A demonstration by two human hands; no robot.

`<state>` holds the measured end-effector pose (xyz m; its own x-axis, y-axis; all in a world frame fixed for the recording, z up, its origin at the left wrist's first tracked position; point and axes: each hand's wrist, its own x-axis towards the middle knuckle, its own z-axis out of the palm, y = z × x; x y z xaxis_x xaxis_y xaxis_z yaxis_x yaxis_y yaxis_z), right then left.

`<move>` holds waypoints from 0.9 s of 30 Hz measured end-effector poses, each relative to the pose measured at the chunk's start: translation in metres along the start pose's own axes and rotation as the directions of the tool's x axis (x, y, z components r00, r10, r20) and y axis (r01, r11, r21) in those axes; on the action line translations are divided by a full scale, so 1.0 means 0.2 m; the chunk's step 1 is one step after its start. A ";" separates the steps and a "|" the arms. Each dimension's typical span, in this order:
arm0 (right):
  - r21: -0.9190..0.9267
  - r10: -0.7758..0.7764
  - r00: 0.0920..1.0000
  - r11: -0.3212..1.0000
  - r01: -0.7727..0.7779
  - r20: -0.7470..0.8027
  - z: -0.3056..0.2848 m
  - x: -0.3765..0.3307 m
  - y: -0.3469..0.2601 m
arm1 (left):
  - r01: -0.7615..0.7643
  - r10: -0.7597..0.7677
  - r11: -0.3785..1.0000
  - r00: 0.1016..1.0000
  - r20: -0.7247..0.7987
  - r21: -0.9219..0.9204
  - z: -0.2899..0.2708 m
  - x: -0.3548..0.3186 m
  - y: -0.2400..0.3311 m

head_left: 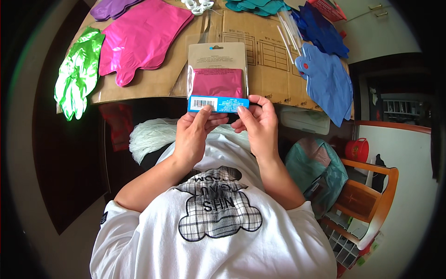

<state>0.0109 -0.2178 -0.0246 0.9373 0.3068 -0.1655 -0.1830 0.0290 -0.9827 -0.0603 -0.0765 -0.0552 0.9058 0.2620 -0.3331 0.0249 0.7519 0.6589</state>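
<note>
Both my hands hold a flat clear packet point(218, 58) at the table's near edge. Inside it lies a folded magenta foil balloon point(217, 81) against a tan backing card with a hang hole. A blue label strip with a barcode runs along the packet's lower end. My left hand point(197, 130) pinches the lower left, thumb on the label. My right hand point(260, 125) grips the lower right corner, thumb on the label's end and index finger along the side. The other fingers are partly hidden behind the packet.
Cardboard point(274, 76) covers the table. Flat foil balloons lie on it: pink point(139, 35), green point(80, 69), purple point(110, 8), teal point(258, 6), dark blue point(323, 30) and light blue point(327, 81). Clear sticks point(289, 35) lie at right. A wooden chair point(367, 200) stands right.
</note>
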 end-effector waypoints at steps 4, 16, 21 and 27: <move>0.232 0.107 0.994 0.967 -0.106 0.008 -0.01 0.02 0.00 | -0.004 0.003 0.999 1.000 0.028 0.037 0.01 -0.03 -0.02; 0.452 0.279 0.958 0.848 -0.277 0.064 -0.04 -0.10 0.08 | -0.003 -0.008 0.986 0.998 0.064 0.167 -0.01 -0.09 -0.02; 0.468 0.310 0.951 0.839 -0.278 0.010 -0.03 -0.10 0.14 | 0.013 -0.033 0.971 0.996 0.081 0.240 -0.03 -0.10 -0.03; 0.391 0.236 0.970 0.900 -0.194 -0.060 -0.01 -0.08 0.13 | 0.137 -0.142 0.968 0.990 0.005 0.212 -0.05 -0.09 -0.01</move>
<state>-0.0089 -0.2249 -0.0483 0.8838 0.2470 -0.3973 -0.4628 0.3381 -0.8194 -0.0799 -0.0763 -0.0566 0.8953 0.1498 -0.4196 0.2382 0.6350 0.7349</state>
